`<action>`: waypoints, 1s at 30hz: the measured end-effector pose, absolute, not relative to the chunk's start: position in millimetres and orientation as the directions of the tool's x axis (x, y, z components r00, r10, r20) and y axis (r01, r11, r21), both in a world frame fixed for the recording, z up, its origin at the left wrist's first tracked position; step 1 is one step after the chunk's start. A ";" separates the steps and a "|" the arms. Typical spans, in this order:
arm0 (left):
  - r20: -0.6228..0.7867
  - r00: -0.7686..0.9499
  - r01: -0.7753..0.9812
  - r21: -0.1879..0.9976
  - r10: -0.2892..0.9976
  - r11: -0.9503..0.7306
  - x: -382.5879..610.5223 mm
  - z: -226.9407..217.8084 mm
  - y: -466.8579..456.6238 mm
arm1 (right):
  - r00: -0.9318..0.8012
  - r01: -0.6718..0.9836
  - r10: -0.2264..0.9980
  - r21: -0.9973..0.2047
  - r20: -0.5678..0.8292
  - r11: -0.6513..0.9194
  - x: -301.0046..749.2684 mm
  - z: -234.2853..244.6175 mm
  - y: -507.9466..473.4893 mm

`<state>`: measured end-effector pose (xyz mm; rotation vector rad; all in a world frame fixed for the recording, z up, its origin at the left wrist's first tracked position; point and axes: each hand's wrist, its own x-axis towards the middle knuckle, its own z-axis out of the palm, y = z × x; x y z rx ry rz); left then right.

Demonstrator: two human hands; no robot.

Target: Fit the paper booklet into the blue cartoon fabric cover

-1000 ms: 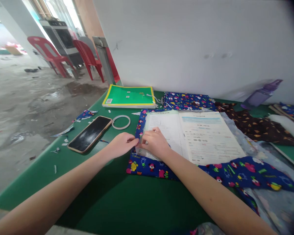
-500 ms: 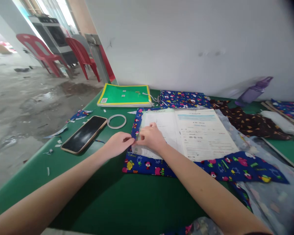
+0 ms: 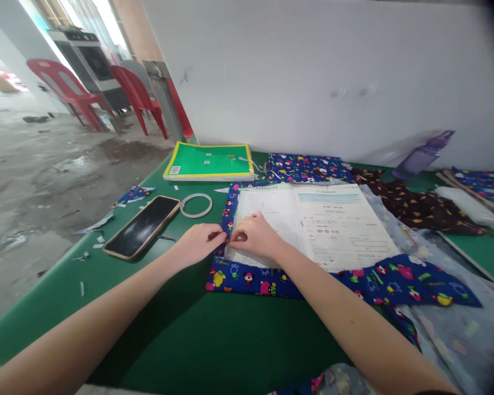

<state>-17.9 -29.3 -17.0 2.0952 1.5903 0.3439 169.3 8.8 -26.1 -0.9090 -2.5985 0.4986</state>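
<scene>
An open book (image 3: 329, 222) lies on a blue patterned fabric (image 3: 379, 280) spread on the green table (image 3: 214, 334). My left hand (image 3: 197, 244) and my right hand (image 3: 255, 237) meet at the book's left edge, fingers pinched together over the fabric's folded border (image 3: 229, 211). What they pinch is too small to make out. The right hand rests on the left page.
A phone (image 3: 142, 226) and a roll of clear tape (image 3: 196, 204) lie left of the book. A green book with a yellow border (image 3: 209, 162) sits behind. More fabrics (image 3: 420, 206), a purple bottle (image 3: 422, 156), red chairs (image 3: 135, 90) and paper scraps (image 3: 94, 224) are around.
Both hands stay pinched at the book's left edge, with only small finger shifts. The camera view has drifted slightly.
</scene>
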 end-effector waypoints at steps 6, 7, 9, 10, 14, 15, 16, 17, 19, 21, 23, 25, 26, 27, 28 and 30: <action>-0.168 0.387 0.711 0.680 0.907 -0.178 -29.3 -14.4 -23.8 | -0.735 0.505 0.665 -0.548 0.133 0.667 170.2 -21.2 6.3; -0.176 0.399 0.706 0.685 0.900 -0.179 -30.8 -14.5 -23.0 | -0.733 0.500 0.666 -0.556 0.136 0.664 170.1 -21.6 6.4; -0.182 0.418 0.715 0.671 0.890 -0.199 -32.5 -14.5 -22.0 | -0.736 0.484 0.662 -0.573 0.143 0.661 169.9 -23.2 6.7; -0.183 0.426 0.722 0.659 0.886 -0.211 -32.7 -14.3 -21.7 | -0.740 0.472 0.657 -0.585 0.144 0.660 169.7 -24.1 6.7; -0.184 0.426 0.723 0.658 0.886 -0.211 -32.0 -12.6 -21.3 | -0.758 0.416 0.637 -0.648 0.140 0.638 168.6 -26.7 5.6; -0.185 0.424 0.722 0.660 0.887 -0.208 -31.8 -12.2 -21.3 | -0.756 0.410 0.640 -0.662 0.139 0.628 168.3 -27.0 5.3; -0.184 0.424 0.724 0.657 0.887 -0.210 -31.6 -12.0 -21.5 | -0.745 0.416 0.653 -0.668 0.139 0.617 168.2 -27.3 5.2; -0.179 0.425 0.731 0.646 0.887 -0.220 -31.4 -11.9 -21.8 | -0.725 0.435 0.674 -0.666 0.140 0.606 168.4 -27.6 5.3; -0.160 0.421 0.753 0.610 0.893 -0.246 -30.7 -12.8 -23.0 | -0.655 0.504 0.740 -0.641 0.155 0.580 169.4 -28.5 6.3; -0.137 0.405 0.785 0.559 0.904 -0.267 -29.3 -14.4 -25.0 | -0.565 0.571 0.806 -0.620 0.179 0.538 171.3 -29.6 7.9; -0.090 0.407 0.813 0.488 0.909 -0.316 -26.9 -15.7 -27.4 | -0.498 0.601 0.846 -0.626 0.193 0.497 173.3 -30.7 9.3; -0.028 0.456 0.822 0.396 0.889 -0.409 -24.1 -15.3 -30.1 | -0.476 0.604 0.859 -0.639 0.190 0.476 174.4 -31.7 9.9; -0.003 0.491 0.817 0.348 0.871 -0.459 -22.8 -14.4 -31.5 | -0.478 0.601 0.858 -0.643 0.187 0.475 174.3 -32.2 9.9; 0.014 0.523 0.810 0.305 0.852 -0.502 -21.7 -13.1 -32.8 | -0.484 0.597 0.855 -0.644 0.186 0.478 173.9 -32.6 9.7; 0.019 0.549 0.802 0.269 0.836 -0.533 -20.8 -11.4 -34.2 | -0.489 0.596 0.852 -0.642 0.186 0.482 173.1 -33.1 9.4; 0.007 0.579 0.794 0.224 0.815 -0.566 -19.9 -7.9 -36.5 | -0.494 0.599 0.849 -0.634 0.187 0.489 170.9 -34.0 8.9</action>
